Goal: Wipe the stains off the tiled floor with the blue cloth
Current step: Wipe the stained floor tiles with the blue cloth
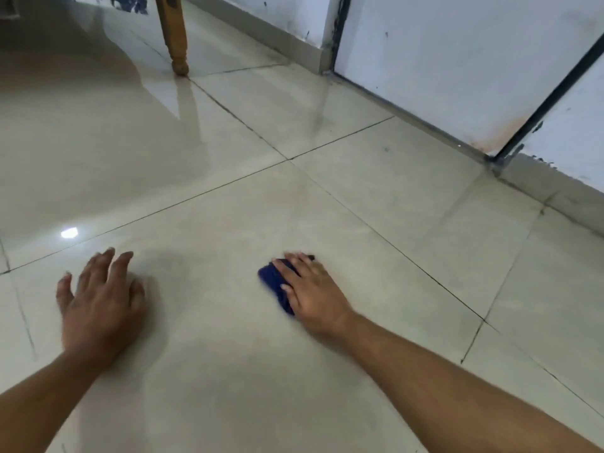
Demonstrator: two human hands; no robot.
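The tiled floor (228, 204) is glossy beige with dark grout lines. A folded blue cloth (273, 281) lies on the tile in front of me, mostly covered by my right hand (313, 289), which presses flat on it with fingers spread; blue shows at the hand's left side and a dark bit past the fingertips. My left hand (101, 302) rests palm down on the bare tile to the left, fingers apart, holding nothing. A faint greyish smudge (170, 263) shows on the tile beside the left hand's fingertips. Both hands look slightly blurred.
A carved wooden furniture leg (175, 37) stands on the floor at the back left. A white door (441, 60) with a dark frame and a rusty stain at its bottom edge closes the back right, beside a grey skirting (555, 188).
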